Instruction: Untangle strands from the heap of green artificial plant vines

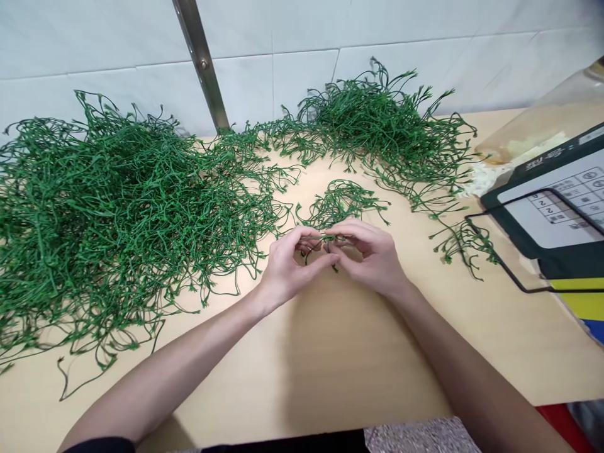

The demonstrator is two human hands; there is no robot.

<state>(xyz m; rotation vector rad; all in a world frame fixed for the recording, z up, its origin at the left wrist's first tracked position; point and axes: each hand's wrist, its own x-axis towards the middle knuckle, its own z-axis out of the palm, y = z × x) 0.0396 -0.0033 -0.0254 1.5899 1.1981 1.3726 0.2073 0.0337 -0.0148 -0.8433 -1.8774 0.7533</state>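
My left hand [293, 259] and my right hand [370, 255] meet at the middle of the table, thumbs and fingertips pinched close together. Between them is a thin green plastic plant stem [329, 237], partly hidden by the fingers. Just beyond the fingertips lies a small bunch of the same stems [340, 200]. To the left spreads a large tangled heap of green stems [127, 214] with small forked tips. Another heap [372, 116] rests farther back, right of centre, joined to the left one by a thin strip of stems.
A few loose stems [465, 242] lie at the right, near a black wire frame [514, 280]. A dark printed box [542, 189] and a clear bag [538, 119] with whitish pieces stand on the right. A metal upright [201, 60] runs down the tiled wall behind the wooden table [245, 377].
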